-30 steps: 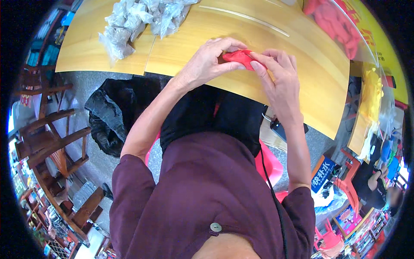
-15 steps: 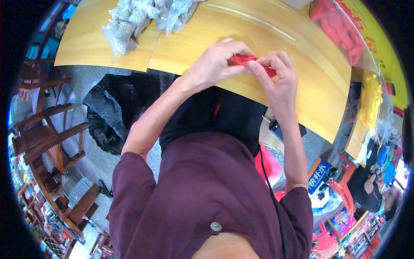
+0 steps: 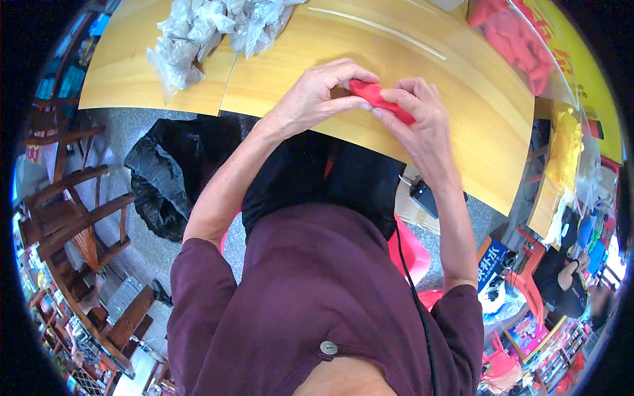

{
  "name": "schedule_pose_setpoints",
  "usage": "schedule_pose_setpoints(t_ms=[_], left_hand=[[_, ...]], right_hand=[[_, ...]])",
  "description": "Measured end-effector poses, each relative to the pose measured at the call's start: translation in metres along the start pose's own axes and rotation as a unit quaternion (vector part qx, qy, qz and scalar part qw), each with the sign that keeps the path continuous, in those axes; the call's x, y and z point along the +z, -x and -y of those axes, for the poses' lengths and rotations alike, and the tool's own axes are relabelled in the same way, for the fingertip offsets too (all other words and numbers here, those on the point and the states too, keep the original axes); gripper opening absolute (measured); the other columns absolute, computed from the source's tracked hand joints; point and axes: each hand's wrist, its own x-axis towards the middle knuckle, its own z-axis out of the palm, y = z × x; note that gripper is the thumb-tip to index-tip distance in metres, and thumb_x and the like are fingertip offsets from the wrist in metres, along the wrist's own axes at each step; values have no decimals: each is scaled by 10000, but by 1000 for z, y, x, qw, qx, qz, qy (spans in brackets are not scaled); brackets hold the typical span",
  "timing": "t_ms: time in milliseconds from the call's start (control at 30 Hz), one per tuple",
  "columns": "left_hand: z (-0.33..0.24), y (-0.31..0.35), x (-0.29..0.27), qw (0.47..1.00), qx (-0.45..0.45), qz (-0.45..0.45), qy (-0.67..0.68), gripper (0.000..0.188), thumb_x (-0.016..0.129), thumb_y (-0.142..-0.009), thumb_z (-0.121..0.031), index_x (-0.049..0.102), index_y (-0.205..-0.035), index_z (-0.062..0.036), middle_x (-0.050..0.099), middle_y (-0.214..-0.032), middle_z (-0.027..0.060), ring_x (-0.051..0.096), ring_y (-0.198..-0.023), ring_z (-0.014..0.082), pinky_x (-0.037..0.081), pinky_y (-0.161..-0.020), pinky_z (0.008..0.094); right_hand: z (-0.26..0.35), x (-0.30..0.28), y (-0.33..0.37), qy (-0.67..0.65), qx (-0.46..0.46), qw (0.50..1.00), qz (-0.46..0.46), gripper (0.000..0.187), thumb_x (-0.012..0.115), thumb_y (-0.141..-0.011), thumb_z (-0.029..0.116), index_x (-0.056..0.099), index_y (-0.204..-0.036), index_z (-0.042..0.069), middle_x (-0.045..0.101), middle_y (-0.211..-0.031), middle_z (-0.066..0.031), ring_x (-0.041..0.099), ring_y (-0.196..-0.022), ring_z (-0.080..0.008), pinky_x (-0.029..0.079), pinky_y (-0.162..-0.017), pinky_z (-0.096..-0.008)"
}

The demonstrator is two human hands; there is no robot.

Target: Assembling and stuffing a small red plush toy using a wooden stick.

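A small piece of soft red material (image 3: 374, 94), folded or rolled lengthwise, is stretched between my two hands above the near edge of the wooden table (image 3: 297, 86). My left hand (image 3: 323, 92) pinches its left end between thumb and fingers. At its right end my right hand (image 3: 417, 111) grips it, thumb below and fingertips over the top. What kind of item it is I cannot make out. Both hands are closed on it.
Clear plastic bags with greyish contents (image 3: 198, 39) lie at the table's back left. Red items in a clear bag (image 3: 512, 39) are at the back right. A black plastic bag (image 3: 158, 178) stands left of my legs. Wooden chairs (image 3: 79, 218) are farther left; a person (image 3: 561, 280) is at far right.
The red piece has turned in my fingers and shows a broader, smoother face. My right fingers have shifted along it. Both hands have moved slightly left.
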Motion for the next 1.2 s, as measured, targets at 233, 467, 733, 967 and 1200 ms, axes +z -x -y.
schedule_pose_setpoints(t_ms=[233,467,733,967,1200], left_hand=[[6,-1,2,998,58,7,-36,286,690,-828,-80,616,-1103,-54,575,-1022,18,566,-899,100,476,-734,229],[1,2,1,997,57,-6,-57,269,702,-816,-89,636,-1076,-63,571,-939,16,557,-848,94,461,-700,222],[4,2,1,995,79,3,-57,197,681,-841,-98,674,-1035,-68,611,-994,59,585,-916,146,479,-789,258],[0,5,1,996,44,-20,72,131,657,-856,-78,684,-981,-55,610,-991,76,588,-952,168,477,-814,265],[1,3,3,985,107,-66,-122,126,648,-857,-63,677,-979,-53,613,-995,53,581,-950,165,466,-822,270]], right_hand=[[15,-2,-2,184,-81,979,29,201,722,-733,218,672,-920,163,568,-949,-26,534,-911,-209,400,-794,-376],[20,-5,-11,248,-118,959,66,179,700,-742,256,648,-869,141,565,-928,-17,540,-923,-213,398,-794,-389],[15,-10,0,191,-56,979,39,166,682,-795,225,610,-834,80,568,-888,-46,554,-893,-243,421,-735,-381],[28,-17,-6,39,23,997,59,143,680,-811,161,593,-821,48,572,-830,-101,585,-755,-272,458,-672,-376],[13,-7,-3,-42,99,993,49,183,710,-798,145,600,-867,16,599,-825,-115,601,-711,-235,494,-647,-337]])
